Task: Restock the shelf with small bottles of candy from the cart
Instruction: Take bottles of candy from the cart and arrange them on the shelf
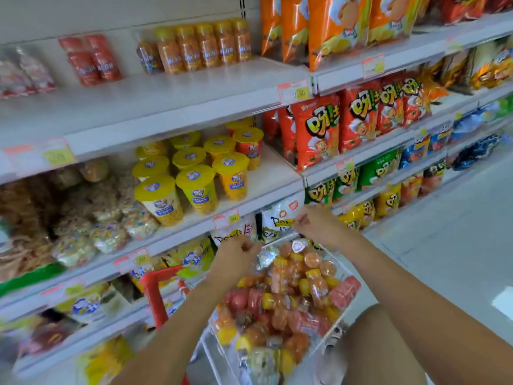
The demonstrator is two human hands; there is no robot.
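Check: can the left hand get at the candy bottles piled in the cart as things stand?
Probably yes. The left hand hangs over the open cart, the candy bottles lie uncovered below it, and the right hand sits off to the side, not in its way.

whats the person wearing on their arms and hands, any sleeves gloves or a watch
Nothing shows on either. The left arm and right arm are bare right to the edge of the picture, with no sleeve in view. The left hand and right hand have no gloves, and no watch or bracelet shows at the wrists. Rings are too blurred to tell.
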